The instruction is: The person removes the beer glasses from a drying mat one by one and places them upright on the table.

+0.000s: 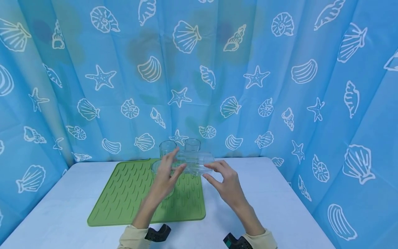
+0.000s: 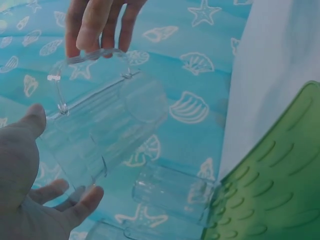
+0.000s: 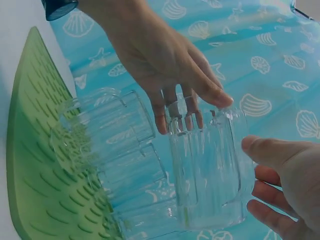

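A clear glass mug (image 1: 194, 162) is held on its side between both hands, above the back of the green mat. My left hand (image 1: 164, 178) grips one end of its body, thumb on one side and fingers on the other. My right hand (image 1: 228, 183) pinches the handle side, and the handle loop (image 2: 56, 90) points toward that hand in the left wrist view. The see-through body (image 3: 205, 175) has nothing visible inside.
A green ridged drying mat (image 1: 124, 193) lies on the white table (image 1: 258, 193). More clear glasses stand toward its back, among them one at the left (image 1: 167, 147) and one farther right (image 1: 192, 143). A blue shell-patterned curtain (image 1: 199, 86) surrounds the table's back and sides.
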Tool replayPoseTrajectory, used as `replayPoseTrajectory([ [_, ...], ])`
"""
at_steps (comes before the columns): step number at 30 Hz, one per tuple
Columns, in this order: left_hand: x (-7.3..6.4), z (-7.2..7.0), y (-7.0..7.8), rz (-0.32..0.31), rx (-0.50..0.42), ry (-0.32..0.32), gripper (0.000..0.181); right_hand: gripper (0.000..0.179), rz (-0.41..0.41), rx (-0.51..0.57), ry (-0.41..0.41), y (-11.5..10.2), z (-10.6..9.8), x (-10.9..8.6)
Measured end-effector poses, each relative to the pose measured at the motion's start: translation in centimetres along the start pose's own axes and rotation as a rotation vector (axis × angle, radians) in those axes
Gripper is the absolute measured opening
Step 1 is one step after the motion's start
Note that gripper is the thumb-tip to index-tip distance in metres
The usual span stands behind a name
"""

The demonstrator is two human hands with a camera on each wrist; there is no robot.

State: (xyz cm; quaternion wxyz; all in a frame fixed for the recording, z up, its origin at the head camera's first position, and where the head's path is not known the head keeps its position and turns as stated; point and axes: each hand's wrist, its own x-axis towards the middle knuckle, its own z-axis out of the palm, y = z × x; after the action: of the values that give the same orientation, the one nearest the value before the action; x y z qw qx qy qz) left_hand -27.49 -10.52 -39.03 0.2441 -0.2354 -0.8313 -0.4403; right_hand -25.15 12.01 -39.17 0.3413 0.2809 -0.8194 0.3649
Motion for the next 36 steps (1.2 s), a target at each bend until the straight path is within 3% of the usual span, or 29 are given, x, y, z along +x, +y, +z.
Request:
replayPoseTrajectory([
  [4,-0.08,0.29,0.02,0.027,0.019,-0.004,0.059,0.031,-0.044,-0.003,-0.043,-0.24,0.21,-0.07],
  [12,-0.15,0.44,0.08,0.001,0.049,-0.020,0.058,0.035,-0.085,0.009,-0.133,-0.55,0.33,-0.18],
  [18,-0.15,0.63,0.10,0.027,0.045,-0.009,0.056,0.032,-0.126,-0.011,-0.176,-0.62,0.28,-0.14],
  [36,-0.30,0.70,0.03,-0.013,0.090,-0.050,0.054,0.017,-0.126,-0.043,-0.253,-0.37,0.61,-0.48],
])
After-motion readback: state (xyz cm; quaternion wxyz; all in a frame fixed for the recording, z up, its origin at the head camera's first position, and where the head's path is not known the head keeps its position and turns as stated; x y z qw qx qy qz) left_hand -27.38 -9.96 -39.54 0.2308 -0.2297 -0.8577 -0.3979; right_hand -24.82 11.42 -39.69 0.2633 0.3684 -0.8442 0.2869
